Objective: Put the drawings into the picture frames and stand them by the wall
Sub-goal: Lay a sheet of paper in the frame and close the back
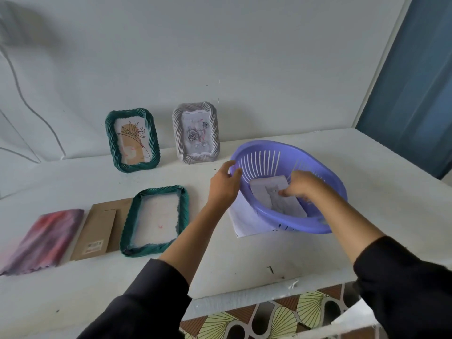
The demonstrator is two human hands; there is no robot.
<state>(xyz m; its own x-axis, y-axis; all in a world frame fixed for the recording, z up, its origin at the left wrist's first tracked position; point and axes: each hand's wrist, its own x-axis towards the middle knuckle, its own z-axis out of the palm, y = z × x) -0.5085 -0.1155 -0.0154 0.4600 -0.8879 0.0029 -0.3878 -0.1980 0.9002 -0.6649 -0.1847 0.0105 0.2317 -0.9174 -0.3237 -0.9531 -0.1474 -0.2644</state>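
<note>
A purple slotted basket (315, 165) is tilted up on the table at the right. My left hand (223, 184) grips its left rim. Inside it, my right hand (302, 185) pinches a pale drawing (266, 189) that lies on the basket's bottom. A green frame (132, 139) with a flower drawing and a grey frame (195, 133) with a rose drawing stand against the wall. Another green frame (156, 220) lies face down on the table, with paper in its opening. Its brown backing board (100, 230) lies just left of it.
A pink and purple folded cloth (45, 238) lies at the far left. A white sheet (242, 221) sticks out from under the basket. The table's front edge (256, 293) runs above a patterned floor. A blue curtain (415, 81) hangs at the right.
</note>
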